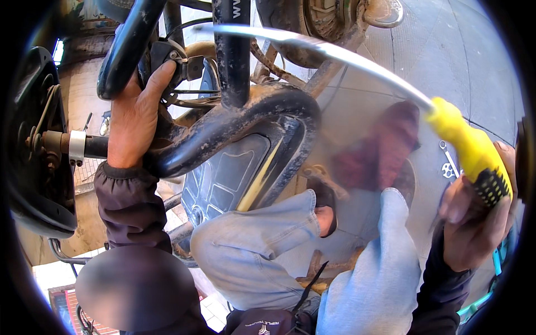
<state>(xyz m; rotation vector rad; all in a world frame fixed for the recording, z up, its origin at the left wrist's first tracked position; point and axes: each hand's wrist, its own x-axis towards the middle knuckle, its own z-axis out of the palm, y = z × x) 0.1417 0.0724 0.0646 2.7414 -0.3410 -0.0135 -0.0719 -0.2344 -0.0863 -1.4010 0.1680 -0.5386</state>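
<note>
In my right hand [480, 218] is a screwdriver with a yellow and black handle [472, 146]. Its long bright shaft [346, 53] reaches left across the view, and its far end is blurred near a dark frame tube. My left hand [134, 120] grips a black bracket [170, 56] on the worn black tubular frame [223, 137] of a vehicle. The thumb presses beside the bracket's screw, while the other fingers are mostly hidden behind the part. Thin cables run next to it.
A wheel [329, 28] stands at the top. Below the frame sits a dark plastic cover [226, 170]. A metal wrench [450, 159] lies on the grey floor at right. My jeans-clad legs [251, 251] are under the frame, near a maroon cloth-like shape [385, 145].
</note>
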